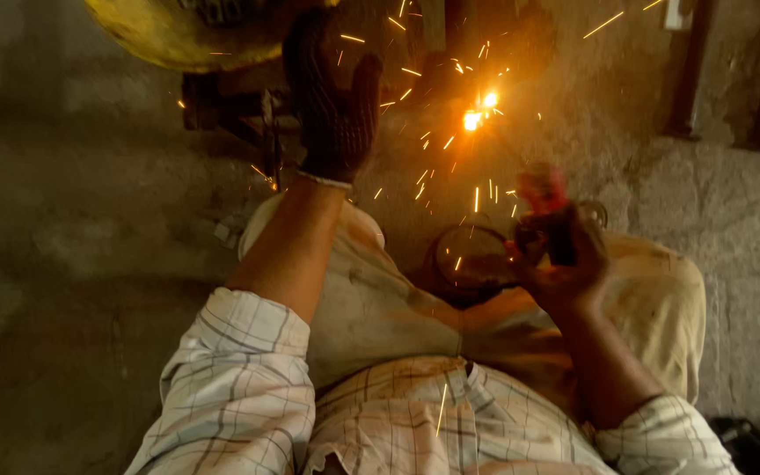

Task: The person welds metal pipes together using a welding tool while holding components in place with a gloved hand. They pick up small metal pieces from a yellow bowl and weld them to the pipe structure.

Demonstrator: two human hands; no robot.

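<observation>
My left hand [332,105] wears a dark knitted glove and is raised with its fingers spread, held up in front of a bright welding arc [478,110]. It holds nothing. My right hand [560,255] is bare and grips a welding electrode holder [545,207] with a red handle, whose rod points up towards the arc. Orange sparks fly out from the arc over a dark metal frame [239,110] on the floor. A dark round metal ring [468,255] lies between my knees.
A yellow rounded metal body [178,35] sits at the top left. Two dark metal bars [688,79] lie at the top right. The floor [63,229] is rough grey concrete. Dark objects [758,440] sit at the bottom right corner.
</observation>
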